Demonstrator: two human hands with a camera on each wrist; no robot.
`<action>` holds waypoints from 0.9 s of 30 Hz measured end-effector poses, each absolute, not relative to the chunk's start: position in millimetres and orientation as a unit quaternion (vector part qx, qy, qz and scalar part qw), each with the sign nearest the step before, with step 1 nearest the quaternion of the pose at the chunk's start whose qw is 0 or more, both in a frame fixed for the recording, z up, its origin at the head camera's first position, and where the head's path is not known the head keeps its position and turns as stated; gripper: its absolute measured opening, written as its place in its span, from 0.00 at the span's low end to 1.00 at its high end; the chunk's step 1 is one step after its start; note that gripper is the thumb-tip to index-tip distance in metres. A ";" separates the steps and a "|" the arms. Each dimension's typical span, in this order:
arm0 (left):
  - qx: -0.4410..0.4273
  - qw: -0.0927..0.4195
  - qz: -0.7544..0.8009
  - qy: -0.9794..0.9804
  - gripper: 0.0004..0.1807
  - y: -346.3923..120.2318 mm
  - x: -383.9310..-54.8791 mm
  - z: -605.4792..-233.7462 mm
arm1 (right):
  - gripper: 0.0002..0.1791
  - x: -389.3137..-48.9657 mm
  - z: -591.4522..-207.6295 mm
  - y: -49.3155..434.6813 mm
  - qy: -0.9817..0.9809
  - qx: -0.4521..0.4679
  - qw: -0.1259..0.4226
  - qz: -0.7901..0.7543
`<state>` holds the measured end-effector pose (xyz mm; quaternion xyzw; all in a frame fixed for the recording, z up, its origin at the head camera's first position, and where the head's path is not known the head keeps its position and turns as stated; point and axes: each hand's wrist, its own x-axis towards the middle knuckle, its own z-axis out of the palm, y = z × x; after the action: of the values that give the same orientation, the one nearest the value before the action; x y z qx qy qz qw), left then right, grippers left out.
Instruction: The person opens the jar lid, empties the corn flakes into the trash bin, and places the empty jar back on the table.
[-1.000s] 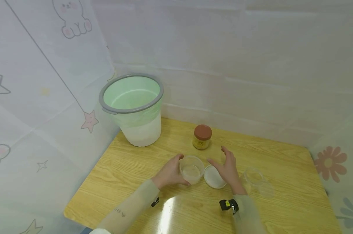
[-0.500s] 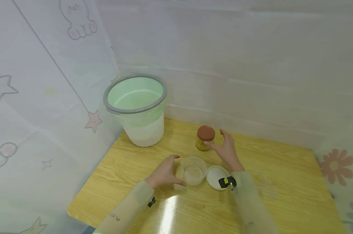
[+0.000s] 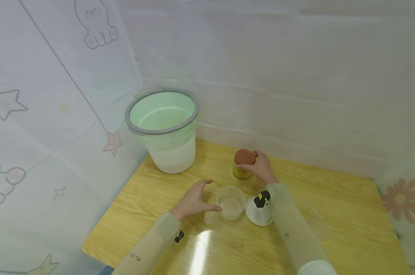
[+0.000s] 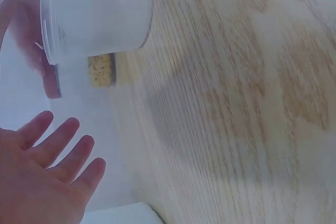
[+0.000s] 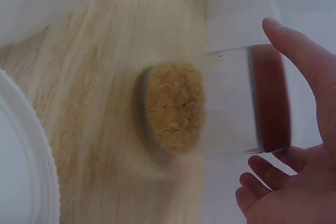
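Observation:
My right hand [image 3: 261, 168] is at a small clear jar with a reddish-brown lid [image 3: 245, 156], thumb on the near side and fingers on the far side. In the right wrist view, yellowish flakes [image 5: 176, 108] fill the jar's lower part. There the thumb [image 5: 294, 45] stands a little off the lid, and the fingers lie by its opposite edge. My left hand [image 3: 191, 200] is spread beside a clear round plastic tub [image 3: 231, 202], thumb tip close to its wall. A round white lid [image 3: 257, 215] lies against the tub's right side, partly under the right wrist.
A green and white bucket [image 3: 174, 152] with a grey rim stands at the table's back left corner. Faint clear plastic pieces [image 3: 308, 214] lie right of the right forearm. The wooden table [image 3: 351, 221] meets a cloth-covered wall at the back.
My right hand has moved from above the white lid forward to the jar and come round its lid. My left hand has drawn slightly away from the tub, fingers spread.

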<state>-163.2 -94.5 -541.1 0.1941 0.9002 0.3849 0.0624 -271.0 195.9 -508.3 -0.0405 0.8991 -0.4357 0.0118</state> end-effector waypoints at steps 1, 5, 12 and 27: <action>0.190 0.062 0.390 0.899 0.62 -94.5 -162.9 -539.8 | 0.57 -272.6 -509.9 194.9 0.897 -0.050 0.008 -0.439; 0.183 0.056 0.401 0.896 0.60 -94.5 -162.7 -536.6 | 0.52 -276.4 -516.8 193.5 0.879 -0.079 -0.003 -0.470; 0.186 0.046 0.396 0.898 0.59 -93.1 -165.7 -535.7 | 0.51 -275.4 -522.6 194.4 0.874 -0.052 0.014 -0.482; 0.190 0.020 0.412 0.891 0.55 -90.5 -170.1 -523.2 | 0.49 -267.5 -507.9 200.5 0.862 -0.051 -0.044 -0.503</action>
<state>-170.1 -90.5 -523.2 0.1903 0.8908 0.4123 0.0198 -267.5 200.5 -507.9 -0.0505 0.8618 -0.5028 -0.0435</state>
